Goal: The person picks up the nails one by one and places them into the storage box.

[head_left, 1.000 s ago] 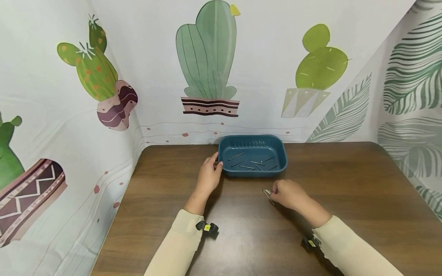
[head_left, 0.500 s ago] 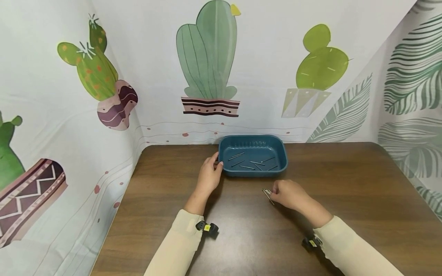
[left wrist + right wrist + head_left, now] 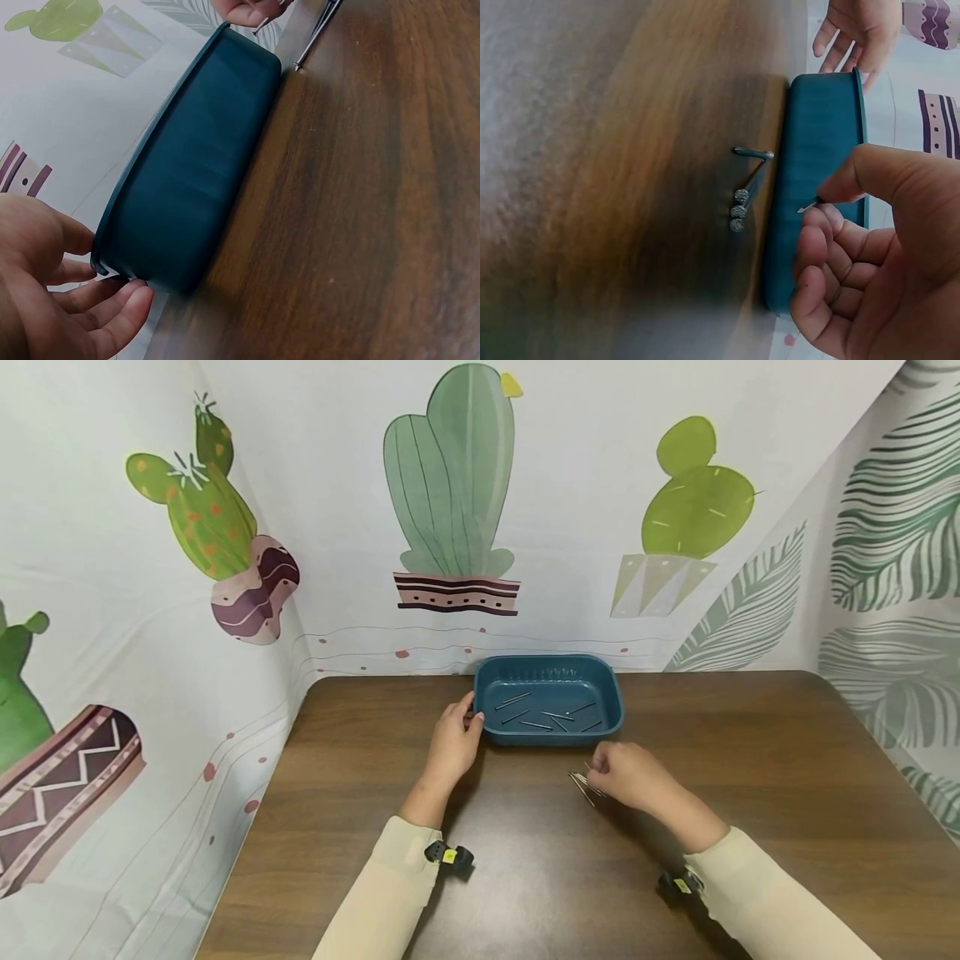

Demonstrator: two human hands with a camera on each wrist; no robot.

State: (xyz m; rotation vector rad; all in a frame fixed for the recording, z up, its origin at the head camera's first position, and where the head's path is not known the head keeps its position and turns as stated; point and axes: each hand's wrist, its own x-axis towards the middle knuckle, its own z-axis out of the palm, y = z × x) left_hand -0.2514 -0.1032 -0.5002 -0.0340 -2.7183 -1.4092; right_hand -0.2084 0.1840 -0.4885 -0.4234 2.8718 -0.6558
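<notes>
Nearest, well in front of the tray (image 3: 551, 739), two pale sleeves (image 3: 765, 893) are seen, with a small black device (image 3: 450, 856) worn at each cuff. Closer to the tray, just before its right half, a small bunch of loose nails (image 3: 581, 788) is laid on the bench (image 3: 352, 777). Above them, near the tray's front right corner, the right hand (image 3: 632, 774) is held with a single nail (image 3: 808, 205) pinched between thumb and index finger, the other fingers being curled in. At the tray's left end the left hand (image 3: 453, 739) is rested against rim and wall, its fingers loosely extended and not clenched. Inside the tray, several nails (image 3: 536, 724) are scattered flat over the floor. The work is judged to be partway along: a good share is already in the tray, one nail is held outside it, and the bunch is left in front. The brown wood-grained bench is stretched out around the tray, its far edge just behind. Beyond that, a white cloth (image 3: 337, 527) printed with cacti and leaves is hung.
</notes>
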